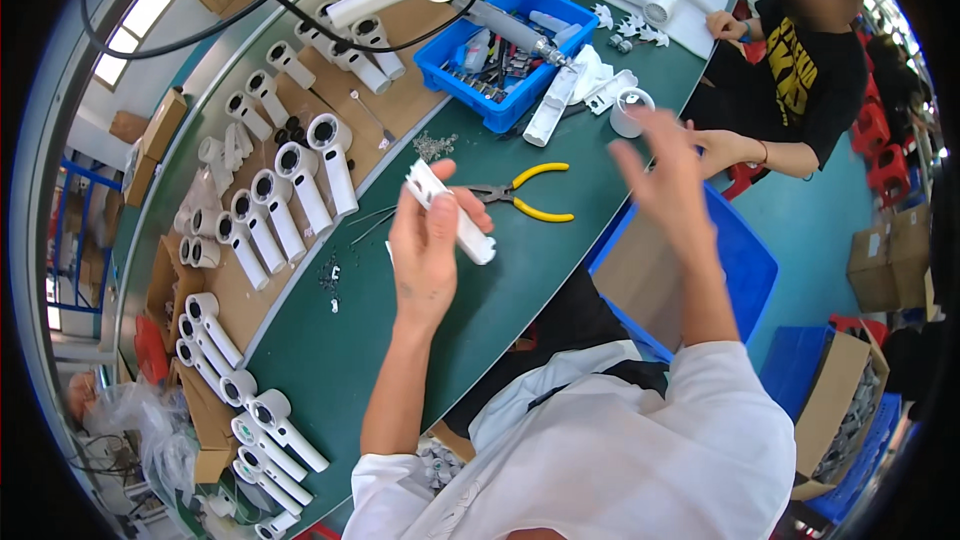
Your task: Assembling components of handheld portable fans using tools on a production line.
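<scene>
Holding white casing (470, 234) in left hand (422, 260), with thumb and fingers closed around it, above middle of desk (400, 350). With right hand (668, 180) spread, blurred, apparently empty, at desk's near edge. Seemingly at step of handling casing; calling for steady grip. Long, narrow, with notched end. Farther right, yellow-handled pliers (508, 195); toward desk's far edge, white round-headed devices (300, 185).

I count my two hands: one left hand (425, 265), one right hand (662, 165). The left holds one white shell (474, 238). The bench (420, 380) carries one pair of pliers (507, 194), one blue bin (465, 103) and well over a dozen white dryers (287, 227), five in the middle front row. Facing me: one co-worker (815, 85).
</scene>
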{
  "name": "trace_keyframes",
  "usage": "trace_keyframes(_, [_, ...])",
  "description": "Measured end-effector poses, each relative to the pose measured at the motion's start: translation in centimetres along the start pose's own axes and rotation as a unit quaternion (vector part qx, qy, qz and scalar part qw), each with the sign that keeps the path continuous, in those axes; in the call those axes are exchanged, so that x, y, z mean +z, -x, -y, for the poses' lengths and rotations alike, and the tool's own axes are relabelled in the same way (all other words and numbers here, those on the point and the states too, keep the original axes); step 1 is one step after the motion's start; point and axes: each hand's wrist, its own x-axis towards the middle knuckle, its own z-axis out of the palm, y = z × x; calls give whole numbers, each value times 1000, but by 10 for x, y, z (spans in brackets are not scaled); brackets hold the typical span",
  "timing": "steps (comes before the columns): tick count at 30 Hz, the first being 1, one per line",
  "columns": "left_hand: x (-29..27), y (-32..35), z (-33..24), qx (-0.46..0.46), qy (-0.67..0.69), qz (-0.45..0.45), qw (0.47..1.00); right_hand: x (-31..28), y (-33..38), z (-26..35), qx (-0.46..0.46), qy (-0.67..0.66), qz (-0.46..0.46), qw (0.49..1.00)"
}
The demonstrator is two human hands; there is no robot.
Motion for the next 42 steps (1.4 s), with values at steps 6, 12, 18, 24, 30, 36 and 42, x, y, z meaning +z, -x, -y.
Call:
trace_keyframes(6, [-11,-3,-9,-12,21,1,1000,-25,-37,-73,74,279,323,901])
trace_keyframes(12, [-13,-1,-13,-7,26,17,999,-17,-41,-83,124,128,283,942])
trace_keyframes(18, [-18,-2,-19,6,36,38,999,-20,-40,-28,79,-121,115,983])
trace_keyframes(24, [-39,-4,-38,56,28,-34,997,52,-58,95,204,-639,196,715])
trace_keyframes(30, [-88,11,-64,180,-13,-127,975,108,-87,207,230,-767,270,535])
trace_keyframes(36, [-127,20,-75,168,-76,-159,970,138,-97,245,223,-782,290,505])
trace_keyframes(42, [-132,13,-73,96,-35,-154,983,149,-104,251,169,-762,269,564])
